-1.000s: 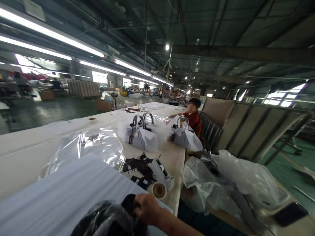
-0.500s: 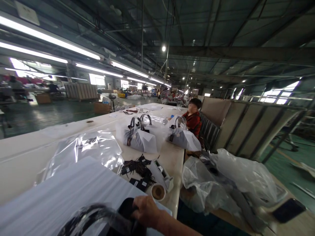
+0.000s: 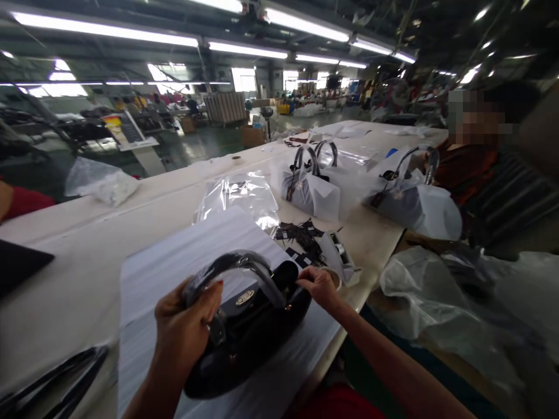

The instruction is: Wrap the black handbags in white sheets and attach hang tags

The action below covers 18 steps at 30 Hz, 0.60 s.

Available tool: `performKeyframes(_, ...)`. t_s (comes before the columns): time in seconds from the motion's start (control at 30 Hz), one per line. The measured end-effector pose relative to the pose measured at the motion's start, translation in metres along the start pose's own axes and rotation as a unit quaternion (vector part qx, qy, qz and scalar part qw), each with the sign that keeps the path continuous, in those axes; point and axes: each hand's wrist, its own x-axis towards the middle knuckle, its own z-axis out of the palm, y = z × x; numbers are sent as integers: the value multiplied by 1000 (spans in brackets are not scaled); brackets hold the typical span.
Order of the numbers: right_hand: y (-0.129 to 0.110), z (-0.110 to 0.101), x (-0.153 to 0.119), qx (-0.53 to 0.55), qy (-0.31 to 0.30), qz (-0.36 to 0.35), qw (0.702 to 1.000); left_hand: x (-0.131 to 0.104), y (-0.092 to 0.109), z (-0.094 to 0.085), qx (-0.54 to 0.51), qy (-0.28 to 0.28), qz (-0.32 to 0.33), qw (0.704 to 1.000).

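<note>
A black handbag (image 3: 253, 334) with a gold oval emblem rests on a stack of white foam sheets (image 3: 170, 262). Clear plastic wraps its arched handle (image 3: 238, 256). My left hand (image 3: 187, 326) is closed around the handle's left end, by the bag's side. At the far end of the bag, my right hand (image 3: 318, 285) pinches the black edge or flap between thumb and fingers. A brown tape roll (image 3: 334, 278) sits just behind that hand, partly covered. Black tags with cords (image 3: 305, 238) lie beyond the sheets.
Two handbags in white wrapping, one nearer (image 3: 312, 189) and one further right (image 3: 414, 201), stand on the table. Shiny clear plastic bags (image 3: 240, 195) lie behind the sheets. Another person (image 3: 471, 157) is at the right. Crumpled plastic (image 3: 419, 285) fills the right side below the table edge.
The view has swung left and down. My left hand has come into view on the bag's handle, and more of the black handbag shows. My right hand stays at its far end.
</note>
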Motion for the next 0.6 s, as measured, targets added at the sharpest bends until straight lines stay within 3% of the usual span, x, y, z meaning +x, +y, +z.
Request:
performKeyframes(0.13,8,-17,9,32,-42,11,999,11,14,35,-8,15,40,999)
performKeyframes(0.43,29,-68,46,169,-152,44,973,44,49,128,47,45,36,997)
performKeyframes(0.6,60,-89,51,305,-174,93,932,64,77,171,65,64,50,995)
